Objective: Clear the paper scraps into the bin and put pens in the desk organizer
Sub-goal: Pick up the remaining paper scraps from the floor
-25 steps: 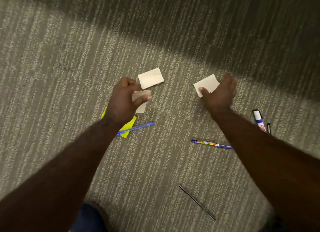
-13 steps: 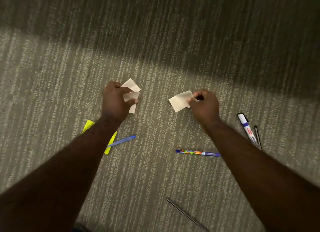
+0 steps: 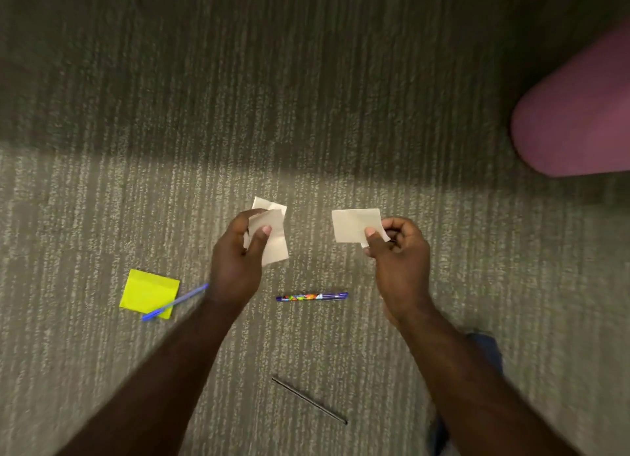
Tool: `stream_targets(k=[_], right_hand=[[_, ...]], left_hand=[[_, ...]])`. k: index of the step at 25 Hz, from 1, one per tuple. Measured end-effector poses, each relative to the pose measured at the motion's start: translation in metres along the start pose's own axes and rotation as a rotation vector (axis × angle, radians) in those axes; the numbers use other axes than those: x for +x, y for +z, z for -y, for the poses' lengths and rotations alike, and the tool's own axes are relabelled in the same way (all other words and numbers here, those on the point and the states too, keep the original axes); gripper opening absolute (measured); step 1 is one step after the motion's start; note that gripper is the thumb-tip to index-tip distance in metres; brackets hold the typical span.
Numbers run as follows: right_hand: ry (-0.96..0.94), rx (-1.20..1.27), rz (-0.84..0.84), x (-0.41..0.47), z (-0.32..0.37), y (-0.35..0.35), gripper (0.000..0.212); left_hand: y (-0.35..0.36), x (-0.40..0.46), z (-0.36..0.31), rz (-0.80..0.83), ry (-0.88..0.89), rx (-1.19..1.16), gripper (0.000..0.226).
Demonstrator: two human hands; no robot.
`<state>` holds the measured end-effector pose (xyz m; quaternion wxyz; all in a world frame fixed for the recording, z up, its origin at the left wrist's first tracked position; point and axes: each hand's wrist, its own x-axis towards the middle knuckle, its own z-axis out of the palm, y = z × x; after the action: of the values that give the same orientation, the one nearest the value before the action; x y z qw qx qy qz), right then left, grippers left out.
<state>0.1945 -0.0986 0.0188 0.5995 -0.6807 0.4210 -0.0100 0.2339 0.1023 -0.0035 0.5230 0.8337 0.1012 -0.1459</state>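
Observation:
My left hand (image 3: 235, 268) is lifted off the carpet and pinches two cream paper scraps (image 3: 274, 237) stacked together. My right hand (image 3: 400, 261) holds one more cream paper scrap (image 3: 353, 224) between thumb and fingers. On the carpet below them lies a purple patterned pen (image 3: 312, 297). A yellow sticky note (image 3: 148, 292) lies to the left, with a blue pen (image 3: 174, 302) across its lower edge. A thin dark pen (image 3: 308, 400) lies nearer to me. No bin or desk organizer is in view.
The floor is grey striped carpet (image 3: 102, 217), shadowed across the top. A rounded purple upholstered shape (image 3: 576, 121) juts in at the right edge. A bit of blue fabric (image 3: 487, 350) shows behind my right forearm.
Both hands picked the cream scraps off the carpet and raised them; the left took a second scrap. The view shifted, the white marker left the frame and the purple shape came in.

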Motion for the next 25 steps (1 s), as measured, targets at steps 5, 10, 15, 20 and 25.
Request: stream_targets(k=[5,10,15,20,25], right_hand=[[-0.029,0.026,-0.068,0.003,0.055,-0.083,0.025],[-0.116,0.106,-0.244,0.021,0.108,-0.169,0.02],[-0.299,0.138,-0.541,0.093,0.173,-0.263,0.022],[-0.248,0.163,-0.51,0.145,0.192,-0.296,0.017],[-0.182,0.101,-0.528,0.1,0.144,-0.301,0.018]], left_hand=[[0.061,-0.025,-0.106,0.182,0.056,-0.118,0.036],[0.121,-0.036,-0.189,0.237,0.041,-0.19,0.039],[0.182,-0.037,-0.266,0.261,0.001,-0.256,0.019],[0.228,-0.028,-0.329,0.293,0.039,-0.329,0.015],[0.29,-0.02,-0.397,0.408,0.068,-0.306,0.025]])
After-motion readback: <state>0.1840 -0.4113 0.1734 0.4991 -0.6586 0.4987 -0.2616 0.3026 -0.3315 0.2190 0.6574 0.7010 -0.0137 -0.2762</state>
